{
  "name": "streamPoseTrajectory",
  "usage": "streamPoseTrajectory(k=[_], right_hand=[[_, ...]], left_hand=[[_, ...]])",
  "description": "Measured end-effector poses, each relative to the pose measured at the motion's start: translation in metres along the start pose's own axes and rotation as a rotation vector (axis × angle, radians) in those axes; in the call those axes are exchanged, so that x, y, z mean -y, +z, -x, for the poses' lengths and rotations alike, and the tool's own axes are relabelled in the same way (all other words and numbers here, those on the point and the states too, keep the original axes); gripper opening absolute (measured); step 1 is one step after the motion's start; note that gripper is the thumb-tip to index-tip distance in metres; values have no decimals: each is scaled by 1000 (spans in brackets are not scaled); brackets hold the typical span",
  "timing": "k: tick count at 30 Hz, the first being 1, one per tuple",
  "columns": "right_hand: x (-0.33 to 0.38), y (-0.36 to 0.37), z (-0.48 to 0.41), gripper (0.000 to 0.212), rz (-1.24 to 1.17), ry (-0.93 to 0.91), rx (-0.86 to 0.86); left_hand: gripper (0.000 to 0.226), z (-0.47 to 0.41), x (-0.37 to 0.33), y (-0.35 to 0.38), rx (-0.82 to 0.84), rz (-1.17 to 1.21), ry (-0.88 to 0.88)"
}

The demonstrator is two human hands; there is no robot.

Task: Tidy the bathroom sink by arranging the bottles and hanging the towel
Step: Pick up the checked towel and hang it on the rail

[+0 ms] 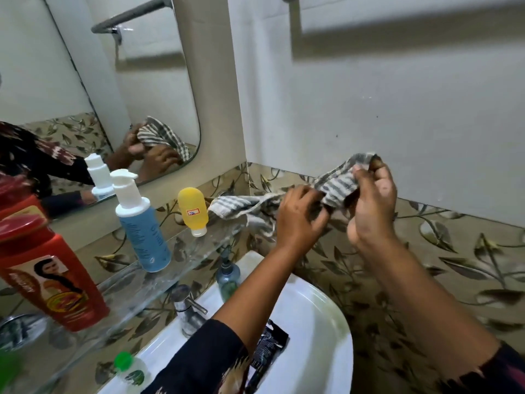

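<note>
step: towel-hang prep | left hand + right hand both pinch striped towel, bunched | next: spread it, lift to towel bar far above

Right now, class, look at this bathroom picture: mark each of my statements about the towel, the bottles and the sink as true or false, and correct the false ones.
1. Both hands grip the striped towel. True: the left hand and right hand both hold it.
2. The towel hangs on the towel bar. False: the bar is bare.
3. The yellow bottle stands cap-down on the glass shelf. True.
4. The red bottle lies in the sink. False: it stands on the shelf.
5. The blue pump bottle stands between the red and yellow bottles. True.
</note>
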State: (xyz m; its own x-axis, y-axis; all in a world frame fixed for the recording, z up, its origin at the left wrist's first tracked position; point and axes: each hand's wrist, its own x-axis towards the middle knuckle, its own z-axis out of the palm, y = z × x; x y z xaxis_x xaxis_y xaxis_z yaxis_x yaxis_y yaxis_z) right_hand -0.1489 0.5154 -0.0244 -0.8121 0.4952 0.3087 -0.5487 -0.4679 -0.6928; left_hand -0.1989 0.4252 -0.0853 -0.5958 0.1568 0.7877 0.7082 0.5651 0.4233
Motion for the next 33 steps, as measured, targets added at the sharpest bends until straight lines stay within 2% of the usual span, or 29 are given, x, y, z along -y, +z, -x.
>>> streamPoseTrajectory(k=[2, 5, 6, 9, 11, 13, 14, 15, 16, 18, 19, 21, 24, 27, 30, 33], right_hand=[[20, 2, -13, 20, 36, 25, 69], [49, 8, -37, 20, 221, 34, 201], [58, 11, -45, 22, 301, 26, 269], [82, 21, -63, 24, 521, 26, 536], [96, 26, -73, 21, 652, 5, 633], [111, 27, -82, 18, 731, -64, 652], [120, 26, -85, 15, 751, -99, 659], [128, 24, -87, 11, 773, -123, 671], [137, 19, -89, 16, 807, -142, 677], [151, 6, -90, 40, 920, -138, 683], [156, -2, -90, 46, 993, -109, 702], [159, -22, -86, 39, 1181, -2, 757], [157, -56, -81, 28, 1567, 59, 685], [158, -80, -77, 16, 1861, -17, 564], [166, -86, -69, 9, 2021, -190, 361], [171, -83, -67, 7, 2033, -421, 109]], left_hand=[[27, -6, -16, -2, -66, 128, 84], [38, -25, -42, -10, -184, 414, -67], [40, -37, -49, -12, -135, 454, -139], [46, -74, -68, -28, 168, 665, -277], [34, -97, -74, -39, 322, 835, -308], [13, -113, -80, -51, 397, 802, -279], [9, -121, -82, -55, 396, 765, -273], [9, -128, -84, -60, 373, 727, -269], [10, -136, -86, -64, 341, 680, -254], [15, -148, -91, -68, 290, 602, -213], [17, -154, -95, -69, 258, 577, -185], [21, -164, -104, -71, 171, 564, -129], [26, -178, -107, -76, 93, 600, -122], [15, -181, -91, -82, 98, 427, -145], [17, -175, -71, -84, 262, 293, -152], [33, -172, -58, -84, 397, 378, -251]])
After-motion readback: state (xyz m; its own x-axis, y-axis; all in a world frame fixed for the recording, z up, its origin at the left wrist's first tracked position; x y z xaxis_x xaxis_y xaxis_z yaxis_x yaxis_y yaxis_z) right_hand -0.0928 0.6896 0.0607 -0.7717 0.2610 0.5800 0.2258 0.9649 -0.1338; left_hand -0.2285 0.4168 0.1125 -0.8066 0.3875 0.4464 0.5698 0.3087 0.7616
